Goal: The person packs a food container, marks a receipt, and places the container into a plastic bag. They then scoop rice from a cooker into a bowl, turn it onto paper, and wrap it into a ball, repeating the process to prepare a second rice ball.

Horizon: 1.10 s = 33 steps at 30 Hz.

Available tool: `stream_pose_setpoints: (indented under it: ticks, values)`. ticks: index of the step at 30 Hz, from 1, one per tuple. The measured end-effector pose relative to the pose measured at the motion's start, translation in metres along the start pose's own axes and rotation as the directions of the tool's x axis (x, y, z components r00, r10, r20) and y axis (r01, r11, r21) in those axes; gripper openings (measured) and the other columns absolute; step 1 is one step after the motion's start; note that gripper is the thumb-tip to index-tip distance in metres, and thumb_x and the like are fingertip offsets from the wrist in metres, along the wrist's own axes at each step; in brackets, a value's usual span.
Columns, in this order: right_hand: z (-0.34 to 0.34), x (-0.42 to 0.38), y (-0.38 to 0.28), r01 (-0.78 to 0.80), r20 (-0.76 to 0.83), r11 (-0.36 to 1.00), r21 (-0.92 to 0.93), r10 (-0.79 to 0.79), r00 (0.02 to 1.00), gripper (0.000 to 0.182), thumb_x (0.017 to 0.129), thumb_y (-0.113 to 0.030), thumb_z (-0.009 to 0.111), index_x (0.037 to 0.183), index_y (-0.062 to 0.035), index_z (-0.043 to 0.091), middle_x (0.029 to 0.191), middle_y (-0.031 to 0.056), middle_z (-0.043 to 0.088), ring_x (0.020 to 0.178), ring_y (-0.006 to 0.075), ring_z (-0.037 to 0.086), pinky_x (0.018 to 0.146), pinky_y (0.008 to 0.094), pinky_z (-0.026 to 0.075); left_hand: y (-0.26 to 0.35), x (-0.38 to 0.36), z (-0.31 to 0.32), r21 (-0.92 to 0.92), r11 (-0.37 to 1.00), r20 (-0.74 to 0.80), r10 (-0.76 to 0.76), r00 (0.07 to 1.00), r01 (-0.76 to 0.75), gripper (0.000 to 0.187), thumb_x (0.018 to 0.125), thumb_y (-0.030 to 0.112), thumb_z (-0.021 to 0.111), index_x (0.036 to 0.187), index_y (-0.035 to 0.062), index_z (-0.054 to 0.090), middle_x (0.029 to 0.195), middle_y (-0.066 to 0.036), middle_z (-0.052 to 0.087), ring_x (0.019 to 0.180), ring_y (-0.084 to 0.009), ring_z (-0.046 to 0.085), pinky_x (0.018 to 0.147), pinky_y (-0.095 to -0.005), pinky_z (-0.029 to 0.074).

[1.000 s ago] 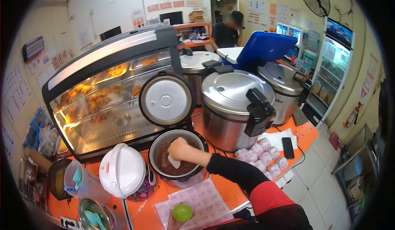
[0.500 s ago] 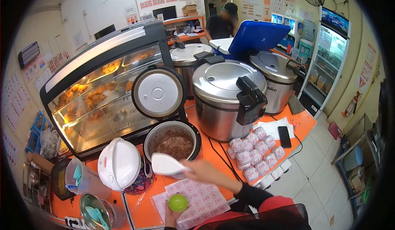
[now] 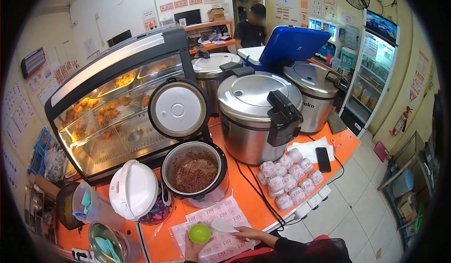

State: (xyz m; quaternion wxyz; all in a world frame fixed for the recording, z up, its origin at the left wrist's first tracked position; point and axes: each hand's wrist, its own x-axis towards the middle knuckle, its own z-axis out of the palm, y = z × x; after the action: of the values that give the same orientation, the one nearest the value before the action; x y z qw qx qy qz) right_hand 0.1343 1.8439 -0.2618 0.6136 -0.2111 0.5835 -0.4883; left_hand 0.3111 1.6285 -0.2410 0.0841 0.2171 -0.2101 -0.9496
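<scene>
My left hand [image 3: 191,250] is wrapped round a small lime-green bowl [image 3: 199,233], its opening tilted up toward me. In my right hand [image 3: 245,233] is a white rice paddle [image 3: 222,225], its flat blade close beside the bowl. Both hands are over printed pink-and-white wrapping sheets [image 3: 225,211] on the orange counter. Just beyond the sheets, a rice cooker [image 3: 221,180] stands with its lid [image 3: 178,110] raised, and reddish-brown rice [image 3: 194,171] fills its lower part.
Many wrapped rice balls [image 3: 290,182] sit to the right beside a phone [image 3: 323,159]. Large steel cookers [image 3: 258,117] and a glass food warmer [image 3: 117,108] stand behind. At left are a white-lidded cooker [image 3: 134,190] and tubs of utensils [image 3: 96,206]. A person [image 3: 251,28] stands at the back.
My right hand has brought the rice paddle down from above the open cooker to beside the green bowl. The bowl has shifted slightly left.
</scene>
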Motion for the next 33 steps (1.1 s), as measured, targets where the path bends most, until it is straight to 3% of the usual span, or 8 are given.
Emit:
stream_pose_setpoints:
  ticks: [3,6,8,11,14,17,26,33]
  values:
    - [0.015,-0.007,-0.024,-0.021,-0.095,0.999,-0.037,0.017,0.995,0.05,0.085,-0.038,0.059,0.116,0.0007,0.053,0.054,-0.0015,0.043,0.042,0.0083,0.04,0.038,0.0245,0.03,0.001,0.003,-0.007,-0.391,0.913,0.112,-0.083,0.99,0.12,0.074,0.081,0.066,0.03,0.135,0.0155,0.036,0.133,-0.021,0.041,0.113,-0.0465,0.044,0.092,-0.0656,0.032]
    - [0.022,-0.007,-0.024,-0.02,-0.18,0.999,-0.034,0.014,0.984,0.044,0.083,-0.035,0.061,0.109,0.0011,0.057,0.053,-0.0014,0.043,0.041,0.0086,0.039,0.037,0.0251,0.029,0.001,0.0,-0.005,-0.06,0.998,0.081,-0.017,0.997,0.022,0.073,0.08,0.06,0.042,0.137,0.0149,0.034,0.138,-0.015,0.037,0.125,-0.0429,0.034,0.096,-0.0669,0.026]
    - [0.02,0.001,-0.012,-0.006,-0.187,0.999,0.034,0.012,0.982,0.04,0.082,-0.033,0.063,0.103,0.0009,0.06,0.052,-0.001,0.043,0.04,0.009,0.039,0.037,0.0258,0.03,0.002,0.0,-0.003,-0.047,0.999,0.074,-0.018,0.997,0.022,0.073,0.08,0.06,0.043,0.137,0.0147,0.034,0.138,-0.015,0.037,0.125,-0.0431,0.034,0.095,-0.0672,0.026]
    - [0.021,-0.001,-0.018,-0.052,-0.219,0.997,-0.064,0.037,0.975,0.039,0.083,-0.032,0.063,0.107,-0.0011,0.06,0.053,-0.0024,0.043,0.039,0.0078,0.039,0.037,0.0239,0.03,0.0,0.002,-0.009,-0.086,0.996,0.073,-0.027,0.997,0.033,0.074,0.079,0.06,0.044,0.137,0.0146,0.034,0.138,-0.015,0.037,0.124,-0.0433,0.035,0.095,-0.0675,0.027]
    - [0.023,-0.007,-0.025,-0.022,-0.232,0.998,-0.052,0.009,0.973,0.038,0.08,-0.034,0.064,0.095,0.0005,0.062,0.055,0.0009,0.048,0.041,0.0099,0.043,0.037,0.0259,0.032,0.0,0.001,-0.007,-0.085,0.996,0.074,-0.024,0.997,0.031,0.074,0.079,0.06,0.045,0.136,0.0145,0.035,0.138,-0.014,0.037,0.124,-0.0434,0.035,0.095,-0.0674,0.027]
    - [0.024,-0.003,-0.021,-0.058,-0.244,0.998,-0.039,0.047,0.969,0.036,0.082,-0.031,0.063,0.102,-0.0011,0.062,0.054,-0.0017,0.045,0.039,0.008,0.04,0.037,0.0245,0.032,0.0,0.002,-0.009,-0.081,0.996,0.088,-0.026,0.996,0.033,0.074,0.079,0.06,0.045,0.136,0.0145,0.035,0.138,-0.014,0.037,0.124,-0.0427,0.035,0.095,-0.0674,0.027]
    - [0.023,-0.004,-0.022,-0.032,-0.26,0.99,-0.134,-0.004,0.966,0.032,0.082,-0.029,0.064,0.099,-0.0022,0.063,0.055,-0.0007,0.047,0.041,0.0081,0.043,0.037,0.0239,0.033,0.0,0.004,-0.012,-0.105,0.994,0.106,-0.026,0.994,0.037,0.072,0.081,0.06,0.04,0.136,0.0141,0.034,0.138,-0.012,0.037,0.125,-0.0395,0.035,0.095,-0.0675,0.025]
    - [0.024,-0.003,-0.019,-0.038,-0.252,0.997,-0.064,0.021,0.967,0.03,0.083,-0.026,0.062,0.1,-0.0014,0.061,0.057,-0.0008,0.046,0.042,0.0076,0.041,0.037,0.0234,0.032,0.001,0.001,-0.003,-0.048,0.998,0.074,-0.024,0.997,0.028,0.073,0.082,0.061,0.039,0.137,0.014,0.034,0.138,-0.011,0.038,0.125,-0.0392,0.035,0.096,-0.0676,0.024]
